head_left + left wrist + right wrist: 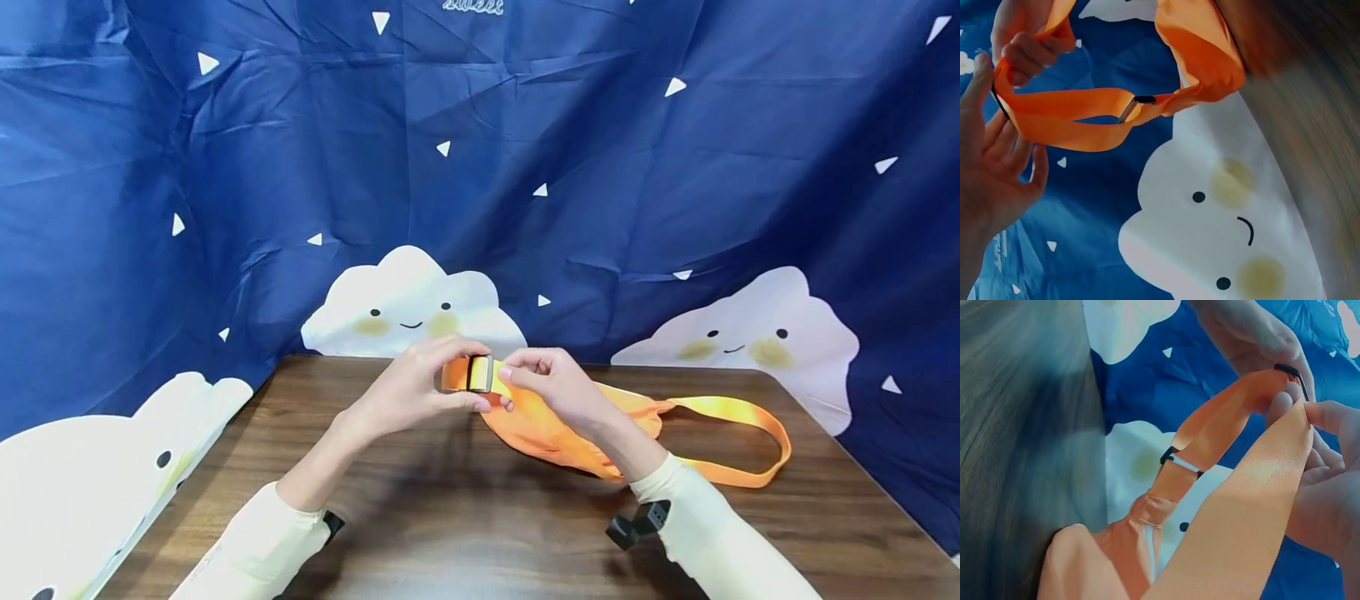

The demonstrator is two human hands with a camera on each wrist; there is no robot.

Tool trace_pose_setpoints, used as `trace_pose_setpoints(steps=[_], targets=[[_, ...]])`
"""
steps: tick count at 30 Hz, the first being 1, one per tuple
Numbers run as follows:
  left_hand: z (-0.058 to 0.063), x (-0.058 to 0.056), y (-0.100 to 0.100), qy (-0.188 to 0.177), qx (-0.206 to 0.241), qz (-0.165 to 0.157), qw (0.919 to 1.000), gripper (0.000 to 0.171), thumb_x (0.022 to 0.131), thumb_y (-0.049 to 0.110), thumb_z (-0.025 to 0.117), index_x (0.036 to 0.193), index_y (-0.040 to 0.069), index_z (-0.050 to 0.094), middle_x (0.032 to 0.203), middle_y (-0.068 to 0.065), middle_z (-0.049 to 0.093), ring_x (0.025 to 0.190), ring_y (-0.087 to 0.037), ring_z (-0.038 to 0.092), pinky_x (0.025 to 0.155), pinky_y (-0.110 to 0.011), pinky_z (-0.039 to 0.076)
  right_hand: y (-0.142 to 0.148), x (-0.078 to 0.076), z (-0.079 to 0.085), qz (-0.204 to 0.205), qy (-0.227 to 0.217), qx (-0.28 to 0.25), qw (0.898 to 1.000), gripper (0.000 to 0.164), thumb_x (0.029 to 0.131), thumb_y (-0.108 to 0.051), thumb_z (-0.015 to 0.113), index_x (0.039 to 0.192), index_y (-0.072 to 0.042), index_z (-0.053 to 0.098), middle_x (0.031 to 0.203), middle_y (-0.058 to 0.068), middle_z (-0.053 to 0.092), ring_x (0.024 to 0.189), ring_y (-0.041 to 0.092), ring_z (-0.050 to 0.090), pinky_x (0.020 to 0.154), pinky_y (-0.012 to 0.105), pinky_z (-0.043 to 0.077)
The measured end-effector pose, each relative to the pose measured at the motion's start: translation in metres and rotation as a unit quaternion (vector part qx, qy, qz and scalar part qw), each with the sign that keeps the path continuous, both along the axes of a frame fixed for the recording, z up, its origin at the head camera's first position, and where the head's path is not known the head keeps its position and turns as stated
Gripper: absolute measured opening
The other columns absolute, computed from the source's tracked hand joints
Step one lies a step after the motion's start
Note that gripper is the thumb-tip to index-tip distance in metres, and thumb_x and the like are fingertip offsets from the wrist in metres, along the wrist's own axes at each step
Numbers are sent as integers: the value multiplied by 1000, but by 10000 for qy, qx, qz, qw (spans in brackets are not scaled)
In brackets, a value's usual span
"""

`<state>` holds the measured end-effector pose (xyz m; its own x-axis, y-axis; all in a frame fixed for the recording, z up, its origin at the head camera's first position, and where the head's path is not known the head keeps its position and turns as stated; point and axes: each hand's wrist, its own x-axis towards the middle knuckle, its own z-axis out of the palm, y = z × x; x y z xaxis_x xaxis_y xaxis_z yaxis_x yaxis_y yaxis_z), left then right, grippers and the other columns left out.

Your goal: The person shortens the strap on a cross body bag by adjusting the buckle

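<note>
Above the table my left hand [405, 387] grips a dark strap slider buckle [489, 374] by its edges, thumb below and fingers on top. An orange webbing strap [454, 375] runs through this buckle. Close beside it, my right hand [558, 390] pinches the strap between thumb and fingers. In the left wrist view, the strap makes a loop [1079, 134] down to a second ring [1127, 111] at the end of an orange fabric bag [1200, 56]. The bag's body [536, 433] hangs behind and below my right hand, partly hidden by that forearm.
A wide strap loop [776, 446] from the bag's other end spreads over the right of the brown wooden table [450, 517]. Behind the table hangs a blue cloth [480, 200] with white clouds. Small black devices [637, 523] sit at my wrists.
</note>
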<state>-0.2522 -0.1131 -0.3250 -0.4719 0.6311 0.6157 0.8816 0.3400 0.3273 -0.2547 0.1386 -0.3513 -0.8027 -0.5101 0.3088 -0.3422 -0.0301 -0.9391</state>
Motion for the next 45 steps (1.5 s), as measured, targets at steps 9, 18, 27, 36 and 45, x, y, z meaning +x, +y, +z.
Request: trace_pose_setpoints(steps=[9,18,27,36,45], targets=[[3,4,5,671,296,-23,9973,52,79,33,90,123,14,71,117,12,68,107,-9,60,93,-33,45,-1,6,10,-64,257,136,9996,16,97,-16,71,98,-1,74,74,22,65,66,29,62,61,27,47],[7,12,7,605,404,42,9973,52,78,36,90,123,14,72,118,12,68,107,-9,60,93,-34,46,-6,11,17,-285,472,157,9984,13,97,-14,72,98,-2,76,74,19,67,67,39,60,58,26,46],[15,14,6,627,419,85,9971,56,78,32,90,128,16,70,122,11,69,112,-11,62,98,-34,45,4,13,23,-334,104,-64,9994,22,97,-23,71,104,-2,73,84,18,66,79,32,62,76,31,52],[11,17,6,140,368,60,9992,53,75,31,92,121,19,70,113,16,67,101,-8,59,89,-31,47,5,15,18,-181,234,-122,9995,15,95,-13,73,101,1,72,77,20,66,65,36,62,64,31,52],[11,22,5,108,380,94,9992,50,77,33,91,121,20,70,113,19,66,101,-10,59,88,-38,46,1,20,19,-250,270,-155,9992,17,95,-16,74,103,-1,73,81,22,68,74,32,67,73,37,57]])
